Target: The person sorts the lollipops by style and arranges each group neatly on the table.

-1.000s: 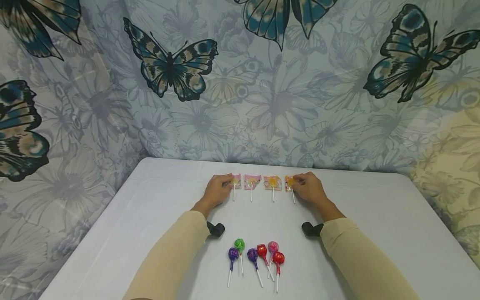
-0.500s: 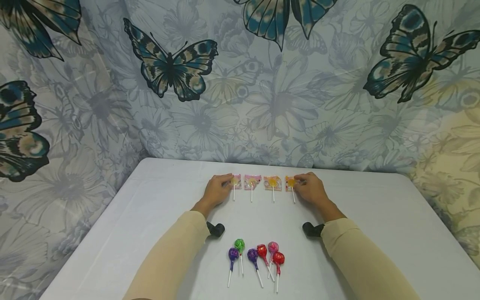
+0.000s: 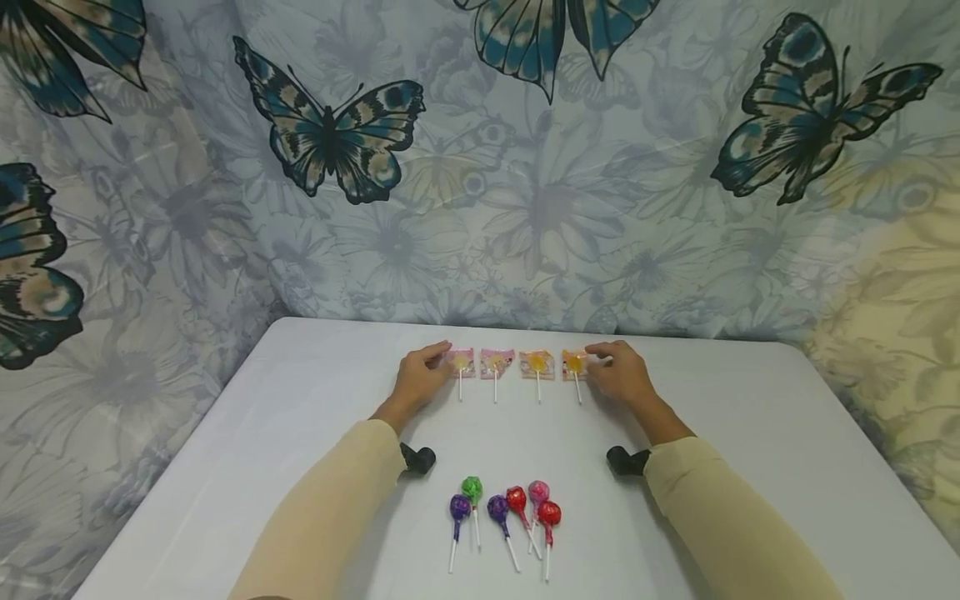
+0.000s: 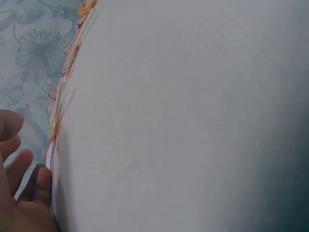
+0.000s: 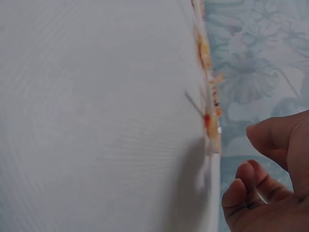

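Note:
A row of wrapped flat lollipops lies near the table's far edge in the head view: two in pink wrappers, the outer pink lollipop (image 3: 462, 363) and inner pink lollipop (image 3: 496, 364), then the inner orange lollipop (image 3: 537, 365) and outer orange lollipop (image 3: 574, 365). All their sticks point toward me. My left hand (image 3: 422, 377) is beside the outer pink one, fingers loosely bent; whether a fingertip touches its wrapper I cannot tell. At the other end, my right hand (image 3: 621, 372) is beside the outer orange one. The right wrist view shows its thumb and fingers spread, holding nothing.
Closer to me on the white table (image 3: 345, 358) lie several ball lollipops, among them a green lollipop (image 3: 472, 487), a purple lollipop (image 3: 460, 507) and a red lollipop (image 3: 550, 512). Some sticks cross. Behind the table hangs a butterfly-patterned backdrop (image 3: 540, 225).
Both hands have eased outward from the end lollipops, their fingers loosening. The head view has shifted slightly. The lollipops keep their places on the table.

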